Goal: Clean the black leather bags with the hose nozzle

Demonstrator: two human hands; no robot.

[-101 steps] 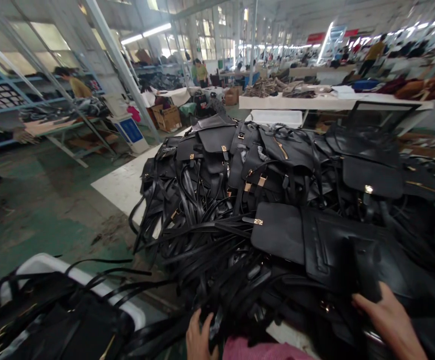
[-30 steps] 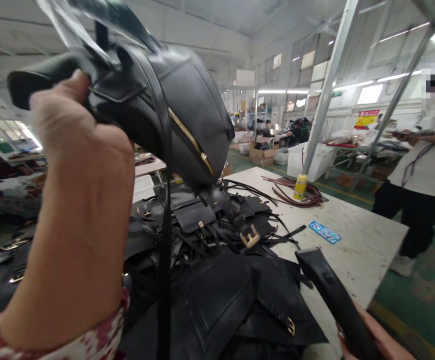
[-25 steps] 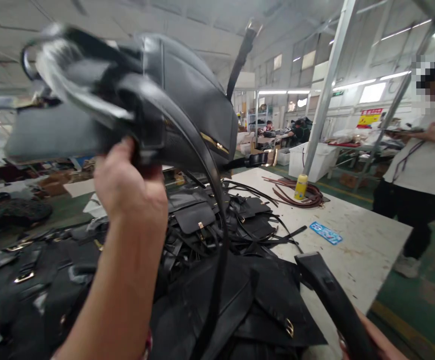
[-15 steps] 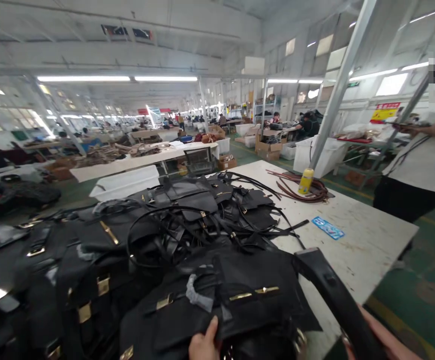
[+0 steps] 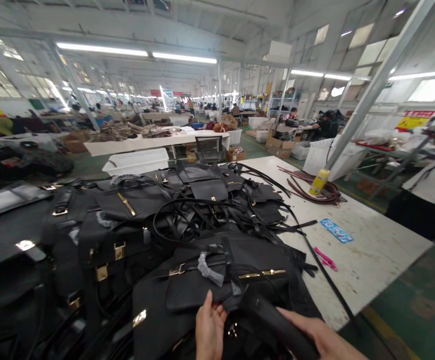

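A black leather bag with gold hardware and a grey wrapped tag lies nearest me on a heap of black bags. My left hand grips its near edge, thumb on the flap. My right hand lies along a black tool handle and holds it over the bag's right side. Loose black straps tangle behind the bag.
The white worktable to the right carries a yellow bottle, brown cords, a blue label and a pink item. A person in white stands beyond its right edge. White bins, more tables and a steel post stand behind.
The bag I held up high in my left hand now lies on the heap. My right hand has brought the black tool in over the bag. The view tilted down slightly.
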